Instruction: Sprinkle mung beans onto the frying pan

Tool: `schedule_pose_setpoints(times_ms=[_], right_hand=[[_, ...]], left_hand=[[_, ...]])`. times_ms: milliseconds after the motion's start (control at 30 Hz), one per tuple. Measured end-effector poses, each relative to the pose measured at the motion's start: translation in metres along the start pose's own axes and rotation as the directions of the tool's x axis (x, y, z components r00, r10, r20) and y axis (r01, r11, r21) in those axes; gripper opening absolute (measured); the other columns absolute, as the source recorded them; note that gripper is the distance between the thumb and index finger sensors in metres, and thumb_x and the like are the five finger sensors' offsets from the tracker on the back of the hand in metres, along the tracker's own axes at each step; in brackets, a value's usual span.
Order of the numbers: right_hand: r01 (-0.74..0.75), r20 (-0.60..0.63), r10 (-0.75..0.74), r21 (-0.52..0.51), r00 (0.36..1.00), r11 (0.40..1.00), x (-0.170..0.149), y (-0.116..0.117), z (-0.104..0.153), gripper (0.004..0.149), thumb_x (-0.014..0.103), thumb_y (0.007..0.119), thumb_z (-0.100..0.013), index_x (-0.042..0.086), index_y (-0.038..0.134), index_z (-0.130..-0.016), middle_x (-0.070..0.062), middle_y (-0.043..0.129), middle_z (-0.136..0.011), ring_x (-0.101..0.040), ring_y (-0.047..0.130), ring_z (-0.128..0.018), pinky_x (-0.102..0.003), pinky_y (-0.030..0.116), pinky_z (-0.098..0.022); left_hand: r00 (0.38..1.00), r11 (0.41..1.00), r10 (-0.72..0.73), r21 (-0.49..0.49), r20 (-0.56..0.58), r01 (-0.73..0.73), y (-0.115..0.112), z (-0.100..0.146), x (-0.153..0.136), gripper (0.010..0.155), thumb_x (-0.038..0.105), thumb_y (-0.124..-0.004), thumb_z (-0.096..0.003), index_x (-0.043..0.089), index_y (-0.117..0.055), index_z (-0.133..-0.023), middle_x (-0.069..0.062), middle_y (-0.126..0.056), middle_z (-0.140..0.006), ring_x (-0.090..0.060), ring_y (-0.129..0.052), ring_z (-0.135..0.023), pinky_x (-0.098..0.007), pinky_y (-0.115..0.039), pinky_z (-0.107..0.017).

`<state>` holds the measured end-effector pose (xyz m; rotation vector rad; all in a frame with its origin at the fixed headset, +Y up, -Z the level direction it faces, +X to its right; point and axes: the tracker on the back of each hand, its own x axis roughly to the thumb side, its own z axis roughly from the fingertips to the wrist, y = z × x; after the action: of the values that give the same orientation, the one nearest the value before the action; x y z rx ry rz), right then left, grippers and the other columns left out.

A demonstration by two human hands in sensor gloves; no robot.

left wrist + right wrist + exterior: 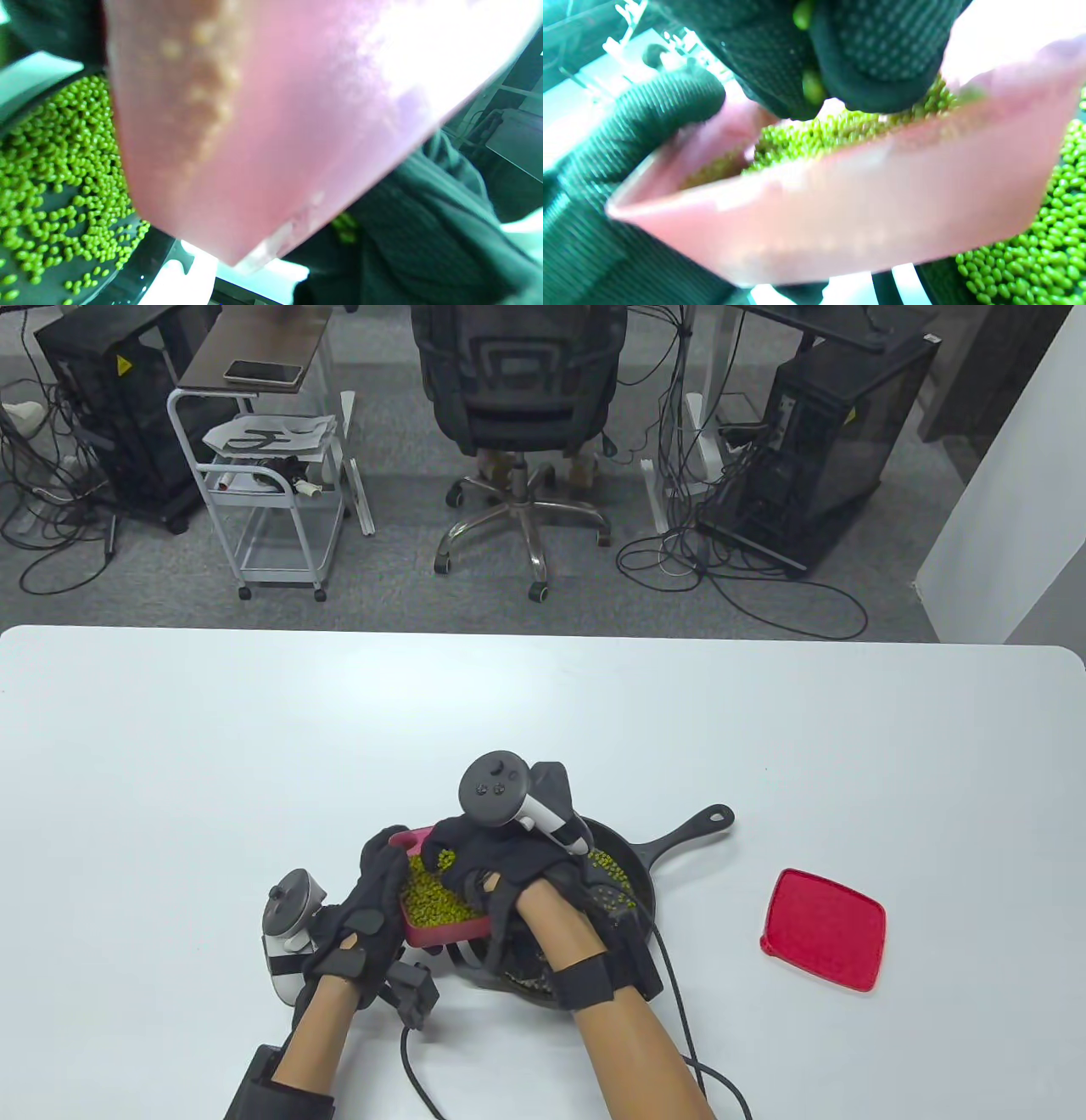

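A pink container (441,920) of green mung beans (433,899) is held over the left rim of a black frying pan (645,857). My left hand (373,899) grips the container's left wall; the container fills the left wrist view (271,127). My right hand (475,857) reaches into the container, fingers closed on a pinch of mung beans (812,87) just above the bean pile (840,127). Many beans lie scattered in the pan (55,169), also in the right wrist view (1052,237).
The container's red lid (823,929) lies on the white table (254,746) to the right of the pan. The pan's handle (691,827) points back and right. Cables trail from both wrists toward the table's front edge.
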<state>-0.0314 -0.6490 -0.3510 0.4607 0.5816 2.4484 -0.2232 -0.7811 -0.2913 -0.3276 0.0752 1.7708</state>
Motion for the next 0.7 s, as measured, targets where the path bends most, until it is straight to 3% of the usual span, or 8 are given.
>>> schedule_pose_setpoints(times_ms=[333, 533, 700], right_hand=[[0.079, -0.068, -0.086, -0.099, 0.994, 0.992, -0.042, -0.042, 0.019, 0.043, 0.013, 0.095, -0.047, 0.021, 0.082, -0.087, -0.014, 0.085, -0.09, -0.041, 0.094, -0.057, -0.028, 0.094, -0.026], [0.099, -0.15, -0.119, -0.138, 0.981, 0.985, -0.079, -0.038, 0.015, 0.043, 0.013, 0.093, -0.048, 0.022, 0.08, -0.088, -0.014, 0.083, -0.092, -0.042, 0.093, -0.06, -0.03, 0.094, -0.029], [0.02, -0.221, -0.053, -0.151, 0.974, 0.988, -0.095, -0.032, 0.005, 0.042, 0.013, 0.092, -0.049, 0.022, 0.081, -0.088, -0.014, 0.082, -0.093, -0.042, 0.092, -0.061, -0.03, 0.094, -0.031]], left_hand=[[1.0, 1.0, -0.001, 0.006, -0.01, 0.002, 0.005, 0.0, 0.002, 0.074, 0.072, -0.056, -0.0496, 0.035, -0.029, -0.108, -0.022, -0.048, -0.106, -0.04, -0.089, -0.059, -0.043, -0.089, -0.03], [1.0, 1.0, 0.003, 0.02, -0.012, -0.003, 0.01, 0.0, 0.005, 0.074, 0.072, -0.056, -0.0496, 0.035, -0.029, -0.108, -0.022, -0.048, -0.106, -0.04, -0.089, -0.059, -0.043, -0.089, -0.03], [1.0, 1.0, 0.002, 0.021, -0.013, -0.002, 0.011, 0.0, 0.005, 0.074, 0.072, -0.056, -0.0496, 0.035, -0.029, -0.108, -0.022, -0.048, -0.106, -0.04, -0.089, -0.059, -0.043, -0.089, -0.03]])
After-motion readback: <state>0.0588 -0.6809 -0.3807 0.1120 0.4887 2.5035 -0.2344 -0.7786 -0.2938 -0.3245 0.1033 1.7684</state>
